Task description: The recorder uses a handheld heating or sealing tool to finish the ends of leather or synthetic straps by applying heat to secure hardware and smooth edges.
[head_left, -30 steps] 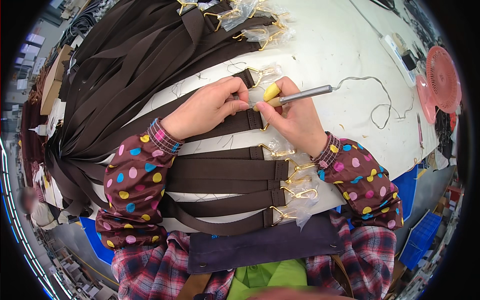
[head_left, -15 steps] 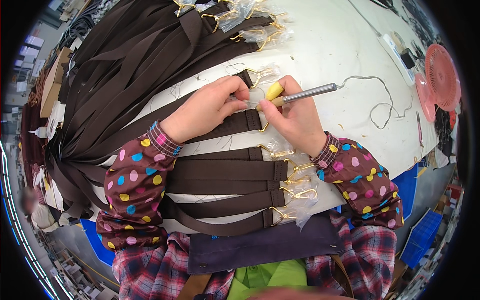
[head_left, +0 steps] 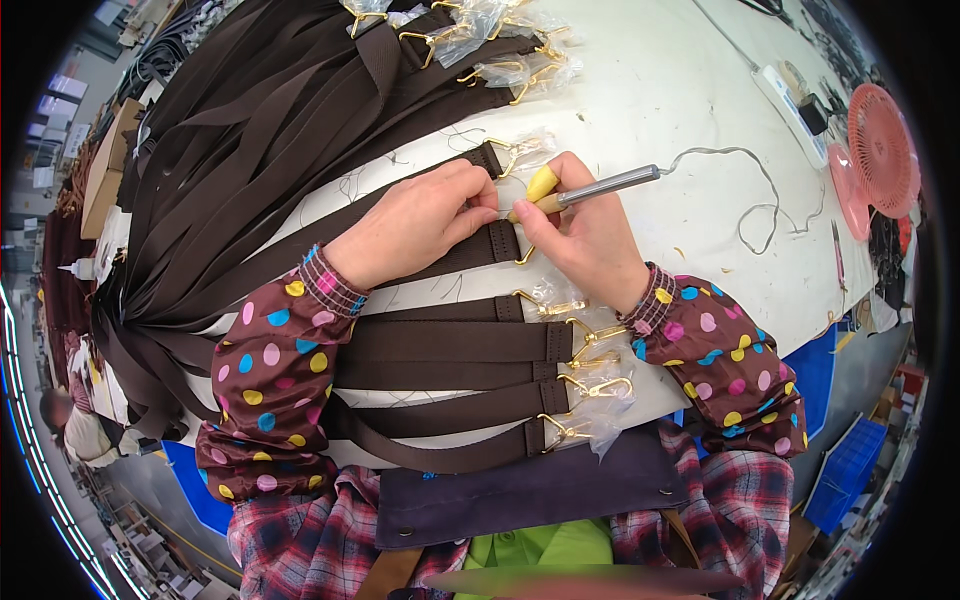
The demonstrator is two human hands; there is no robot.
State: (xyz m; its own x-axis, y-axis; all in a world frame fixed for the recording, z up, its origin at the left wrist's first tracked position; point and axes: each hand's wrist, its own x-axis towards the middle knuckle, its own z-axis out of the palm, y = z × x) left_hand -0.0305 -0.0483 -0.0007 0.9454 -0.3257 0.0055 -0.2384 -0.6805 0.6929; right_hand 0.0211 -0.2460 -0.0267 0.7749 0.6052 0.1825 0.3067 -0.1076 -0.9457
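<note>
My left hand (head_left: 425,220) is closed in a pinch over a dark brown webbing strap (head_left: 330,235); a fine thread shows at its fingertips. Close beside it, my right hand (head_left: 590,235) grips a corded heating pen (head_left: 612,184), like a soldering iron, with a silver and tan handle. Its thin tip points left, against or very near the left fingertips. A yellow finger cot (head_left: 542,183) covers one right fingertip. The strap ends in a gold clasp (head_left: 512,150) in clear plastic. Just below my hands lies another stitched strap end (head_left: 503,241).
More brown straps (head_left: 450,342) with plastic-wrapped gold hooks (head_left: 600,388) lie nearer me. A large strap bundle (head_left: 260,110) fills the far left. The pen's grey cord (head_left: 745,160) loops across the white table (head_left: 660,110). A pink fan (head_left: 880,150) and power strip (head_left: 790,115) stand right.
The heating pen and my right hand have shifted slightly left, bringing the tip closer to my left fingers. My left hand stays pinched in nearly the same place.
</note>
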